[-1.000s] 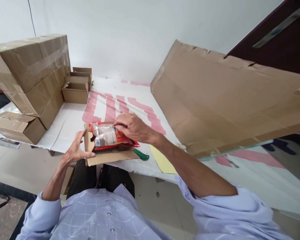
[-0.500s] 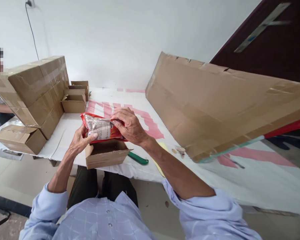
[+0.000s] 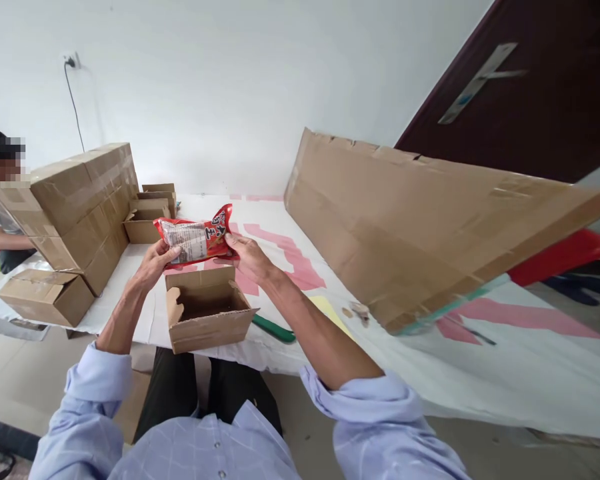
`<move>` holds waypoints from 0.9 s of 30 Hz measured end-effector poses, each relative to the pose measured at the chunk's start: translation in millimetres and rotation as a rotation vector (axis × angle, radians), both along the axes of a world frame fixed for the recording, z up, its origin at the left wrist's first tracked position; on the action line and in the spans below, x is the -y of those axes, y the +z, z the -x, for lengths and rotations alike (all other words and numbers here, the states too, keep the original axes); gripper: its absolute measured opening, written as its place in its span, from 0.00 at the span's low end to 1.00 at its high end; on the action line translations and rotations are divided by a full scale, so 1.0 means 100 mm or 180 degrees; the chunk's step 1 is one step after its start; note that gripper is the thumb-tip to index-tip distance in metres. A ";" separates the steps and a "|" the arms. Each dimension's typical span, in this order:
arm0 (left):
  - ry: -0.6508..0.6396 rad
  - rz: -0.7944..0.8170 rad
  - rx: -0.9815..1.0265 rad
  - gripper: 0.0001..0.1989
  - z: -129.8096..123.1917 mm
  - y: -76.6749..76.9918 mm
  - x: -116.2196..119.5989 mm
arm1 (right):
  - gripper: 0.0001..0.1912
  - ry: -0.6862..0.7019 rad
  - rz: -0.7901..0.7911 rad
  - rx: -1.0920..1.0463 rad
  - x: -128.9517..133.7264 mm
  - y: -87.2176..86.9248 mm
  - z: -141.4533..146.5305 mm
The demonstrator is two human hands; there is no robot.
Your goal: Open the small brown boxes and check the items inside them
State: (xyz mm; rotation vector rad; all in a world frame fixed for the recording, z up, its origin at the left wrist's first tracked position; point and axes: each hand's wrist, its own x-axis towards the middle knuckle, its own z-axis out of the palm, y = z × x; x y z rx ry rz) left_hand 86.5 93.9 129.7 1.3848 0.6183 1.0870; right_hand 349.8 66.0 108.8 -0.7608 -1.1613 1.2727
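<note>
A red and silver snack packet [image 3: 193,240] with printed labels is held up level between my two hands. My left hand [image 3: 153,263] grips its left end, thumb on the front face. At the right end, my right hand [image 3: 249,255] pinches the packet's edge. Just below and nearer to me stands a small cardboard box [image 3: 210,327], open at the top; its inside is dark and I cannot make out what it holds. A green-handled tool [image 3: 275,329] lies on the table at the box's right, partly behind it.
Taped cartons [image 3: 87,200] are stacked at the left, with a small closed carton [image 3: 45,293] before them and open small boxes [image 3: 147,230] beside them. A big cardboard sheet or box [image 3: 405,227] leans at the right. Another person [image 3: 3,220] sits at far left.
The packet has been raised clear of the small box. My right hand has shifted from on top of the packet to its right end, and the packet's printed right side now shows.
</note>
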 end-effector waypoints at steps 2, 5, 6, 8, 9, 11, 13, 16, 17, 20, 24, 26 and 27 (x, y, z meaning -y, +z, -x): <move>0.0109 0.0177 -0.0092 0.33 0.01 -0.07 -0.15 | 0.12 0.0077 0.0258 -0.0077 -0.16 -0.08 -0.01; 0.0156 0.0377 -0.0172 0.31 0.04 -0.23 -0.35 | 0.07 0.0045 0.0673 -0.0149 -0.38 -0.23 -0.02; 0.0167 0.0446 -0.0191 0.31 0.04 -0.29 -0.39 | 0.06 0.0027 0.0753 -0.0146 -0.43 -0.28 -0.02; 0.0191 0.0568 -0.0216 0.31 0.06 -0.41 -0.45 | 0.06 0.0010 0.0824 -0.0116 -0.50 -0.36 -0.02; 0.0207 0.0619 -0.0225 0.32 0.07 -0.47 -0.48 | 0.06 0.0002 0.0839 -0.0101 -0.52 -0.39 -0.01; 0.0249 0.0708 -0.0243 0.32 0.09 -0.55 -0.51 | 0.06 -0.0016 0.0869 -0.0080 -0.55 -0.45 0.00; 0.0299 0.0778 -0.0258 0.32 0.09 -0.61 -0.55 | 0.06 -0.0038 0.0892 -0.0061 -0.56 -0.49 0.02; 0.0370 0.0842 -0.0265 0.31 0.09 -0.66 -0.59 | 0.06 -0.0077 0.0897 -0.0043 -0.58 -0.54 0.04; 0.0389 0.0847 -0.0259 0.31 0.08 -0.67 -0.60 | 0.06 -0.0091 0.0891 -0.0040 -0.58 -0.55 0.04; 0.0435 0.0807 -0.0235 0.32 0.05 -0.68 -0.61 | 0.07 -0.0122 0.0863 -0.0026 -0.58 -0.58 0.05; 0.0503 0.0626 -0.0226 0.34 0.00 -0.61 -0.60 | 0.10 -0.0121 0.0726 -0.0026 -0.55 -0.52 0.05; 0.0545 0.0447 -0.0188 0.33 -0.03 -0.52 -0.57 | 0.12 -0.0117 0.0585 -0.0042 -0.53 -0.45 0.04; 0.0555 0.0340 -0.0161 0.33 -0.04 -0.46 -0.56 | 0.13 -0.0123 0.0513 -0.0061 -0.52 -0.41 0.03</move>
